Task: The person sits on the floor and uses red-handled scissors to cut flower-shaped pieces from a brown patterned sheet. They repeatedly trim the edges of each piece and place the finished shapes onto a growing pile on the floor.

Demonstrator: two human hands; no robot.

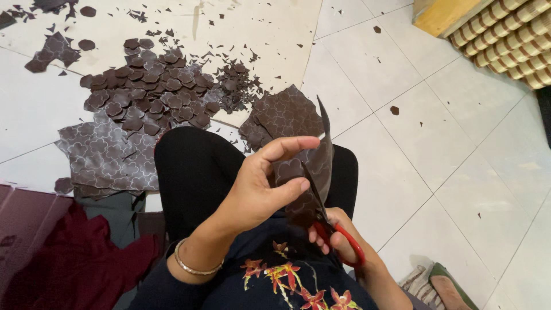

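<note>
Left hand (261, 186) is pinching the brown cloth piece (313, 166); right hand (338, 238) is squeezing red scissors (344, 238) at five o'clock. Blades might be nicking my thumb.

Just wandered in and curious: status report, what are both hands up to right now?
Left hand pinching brown patterned sheet. Right hand in red-handled scissors, blades in the sheet. Cut shapes piled on the floor ahead, nothing blocking.

We have just one view, from a camera on the person's head. We look almost straight down, very close to the lap in the bottom middle, with the tiled floor (436, 143) all around.
</note>
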